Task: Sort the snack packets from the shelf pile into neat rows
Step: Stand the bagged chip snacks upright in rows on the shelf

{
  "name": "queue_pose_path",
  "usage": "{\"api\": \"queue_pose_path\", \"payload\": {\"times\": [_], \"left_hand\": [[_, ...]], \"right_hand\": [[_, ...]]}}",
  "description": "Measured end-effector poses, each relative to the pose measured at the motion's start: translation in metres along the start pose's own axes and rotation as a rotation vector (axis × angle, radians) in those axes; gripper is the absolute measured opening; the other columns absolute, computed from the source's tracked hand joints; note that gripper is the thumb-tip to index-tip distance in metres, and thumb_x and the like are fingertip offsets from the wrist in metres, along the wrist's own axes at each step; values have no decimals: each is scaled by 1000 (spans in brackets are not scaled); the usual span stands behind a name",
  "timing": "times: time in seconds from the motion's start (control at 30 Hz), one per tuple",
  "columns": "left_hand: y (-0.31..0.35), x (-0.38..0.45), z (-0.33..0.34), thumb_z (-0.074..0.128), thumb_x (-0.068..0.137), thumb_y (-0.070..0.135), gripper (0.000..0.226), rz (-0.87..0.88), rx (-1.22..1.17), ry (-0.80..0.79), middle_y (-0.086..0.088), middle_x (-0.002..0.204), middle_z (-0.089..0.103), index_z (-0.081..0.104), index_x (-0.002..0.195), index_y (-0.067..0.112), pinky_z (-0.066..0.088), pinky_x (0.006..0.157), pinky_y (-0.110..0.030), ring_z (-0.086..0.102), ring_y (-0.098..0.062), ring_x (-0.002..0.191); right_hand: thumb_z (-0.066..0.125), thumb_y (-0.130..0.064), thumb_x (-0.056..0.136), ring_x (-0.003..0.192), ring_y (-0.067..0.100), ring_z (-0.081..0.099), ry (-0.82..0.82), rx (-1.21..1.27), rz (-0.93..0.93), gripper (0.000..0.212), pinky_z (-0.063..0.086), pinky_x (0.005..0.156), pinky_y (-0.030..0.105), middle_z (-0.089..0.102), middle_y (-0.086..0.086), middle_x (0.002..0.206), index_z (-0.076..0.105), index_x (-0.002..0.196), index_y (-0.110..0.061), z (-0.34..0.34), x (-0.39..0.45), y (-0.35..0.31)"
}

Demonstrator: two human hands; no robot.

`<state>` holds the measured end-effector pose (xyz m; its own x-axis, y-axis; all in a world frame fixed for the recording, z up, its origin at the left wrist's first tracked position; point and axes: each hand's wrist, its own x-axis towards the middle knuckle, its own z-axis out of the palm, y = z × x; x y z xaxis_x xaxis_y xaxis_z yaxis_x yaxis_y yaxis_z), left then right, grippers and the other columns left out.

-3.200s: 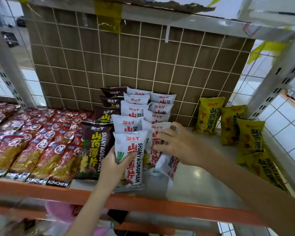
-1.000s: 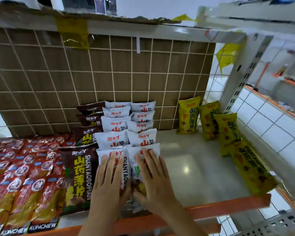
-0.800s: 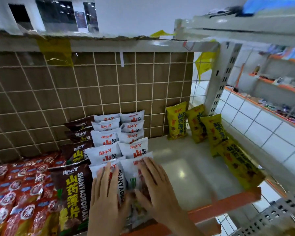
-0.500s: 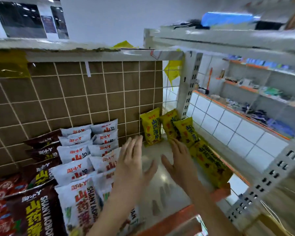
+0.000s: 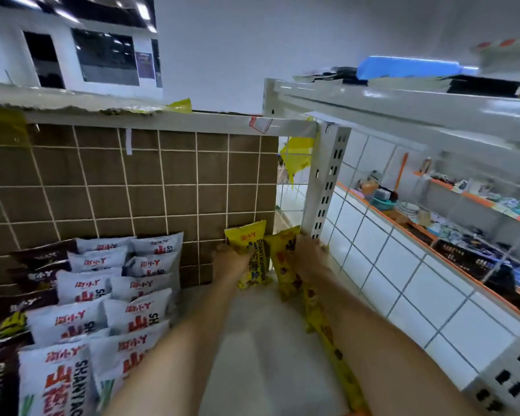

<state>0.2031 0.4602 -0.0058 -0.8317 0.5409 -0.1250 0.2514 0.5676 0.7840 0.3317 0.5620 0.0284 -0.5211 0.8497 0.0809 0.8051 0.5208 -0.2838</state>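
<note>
Both my arms reach to the back right corner of the shelf. My left hand grips the left edge of an upright yellow packet that leans on the brown tiled back wall. My right hand holds a second yellow packet beside it; its fingers are blurred. More yellow packets lie in a line along the right side, partly under my right forearm. White packets stand in two overlapping rows at the left, with brown packets further left.
The pale shelf floor lies between the white rows and the yellow packets. A white slotted upright and a white wire-grid side panel bound the shelf on the right. Another shelf with goods stands beyond.
Both hands left the front white packets, where they pressed flat, and reached to the yellow packets at the back right. The view swung to the right and upward.
</note>
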Motion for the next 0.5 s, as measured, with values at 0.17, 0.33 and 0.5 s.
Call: {"api": "queue_pose_path", "payload": {"times": [0.17,0.33,0.5], "left_hand": [[9,2,11,68,81,44,98,-106,-255,80,-23,149,22,14,145,-5,31,106,-36,30,-36,135],[14,-14,21,75,78,29,93,-98,-419,221,-23,149,15,15,142,-4,31,104,-38,29,-38,134],[-4,-14,29,74,79,33,59,2,-428,185,-23,128,49,49,122,2,41,100,-39,48,-35,120]], "right_hand": [[52,-20,90,122,34,47,49,210,111,44,42,101,43,51,17,129,44,128,1,20,15,-12],[49,-20,91,123,35,47,11,217,190,48,41,102,42,50,18,132,38,133,2,27,23,-16],[65,-29,82,110,33,57,-115,221,151,42,46,96,44,62,12,117,53,116,-7,24,25,-6]]}}
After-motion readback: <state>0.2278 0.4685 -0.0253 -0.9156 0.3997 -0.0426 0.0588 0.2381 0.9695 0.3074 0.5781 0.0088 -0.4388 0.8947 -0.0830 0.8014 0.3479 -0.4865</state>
